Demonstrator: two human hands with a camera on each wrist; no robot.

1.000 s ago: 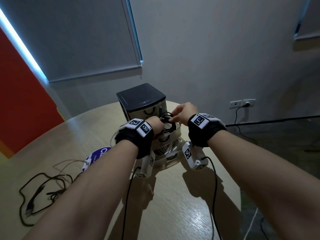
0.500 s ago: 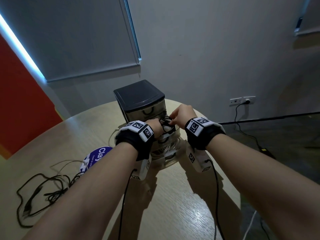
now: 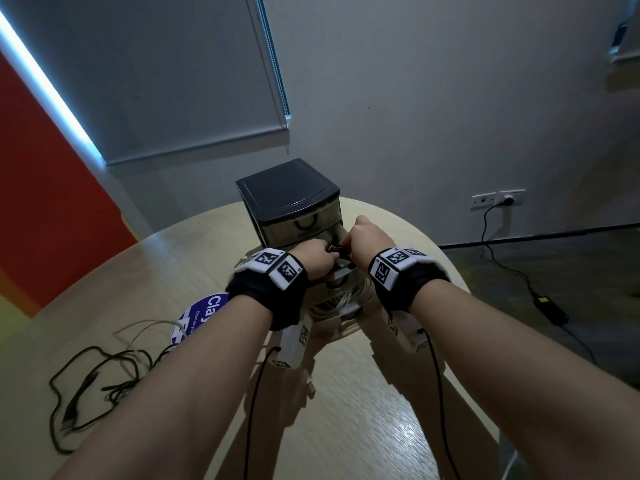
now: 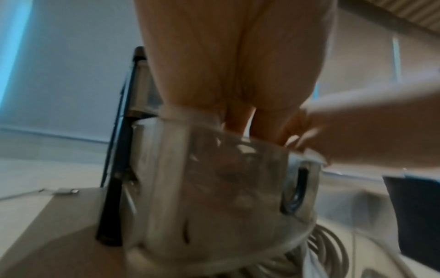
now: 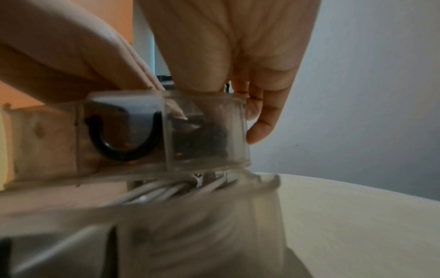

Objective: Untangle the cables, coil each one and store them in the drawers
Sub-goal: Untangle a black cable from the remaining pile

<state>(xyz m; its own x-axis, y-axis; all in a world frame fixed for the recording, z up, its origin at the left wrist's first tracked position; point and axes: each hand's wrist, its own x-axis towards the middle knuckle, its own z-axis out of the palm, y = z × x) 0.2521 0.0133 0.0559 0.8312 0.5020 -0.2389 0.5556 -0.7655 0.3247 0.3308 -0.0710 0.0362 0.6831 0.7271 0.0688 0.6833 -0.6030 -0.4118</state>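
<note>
Pressing a coiled black cable (image 5: 200, 139) down into a pulled-out clear plastic drawer (image 5: 207, 131) of the small black-topped drawer unit (image 3: 287, 188), we are working with both hands over the drawer's open top. Our left hand (image 3: 317, 259) has its fingers (image 4: 240, 120) reaching past the rim onto the coil; our right hand (image 3: 367, 237) is curled at the drawer's far corner, thumb dipping inside and fingers (image 5: 262, 120) wrapping the outer wall. Whether either hand is truly pinching the cable, we cannot tell.

Handling judgement: the cable looks light, limp and springy, so the coil will likely try to unwind; holding it across several loops at once, not by one strand or the plug, should keep it together. The drawer is thin and light and may slide if pushed unevenly.

A lower drawer, also open, is holding a coiled pale grey cable (image 4: 328, 250). A tangle of thin black cables (image 3: 86, 382) is lying on the round pale wooden table (image 3: 363, 427), well apart to the left.

Compared with a second ago, the black loops that were standing above the rim are now mostly sunk inside, and both hands are sitting lower and closer together.
</note>
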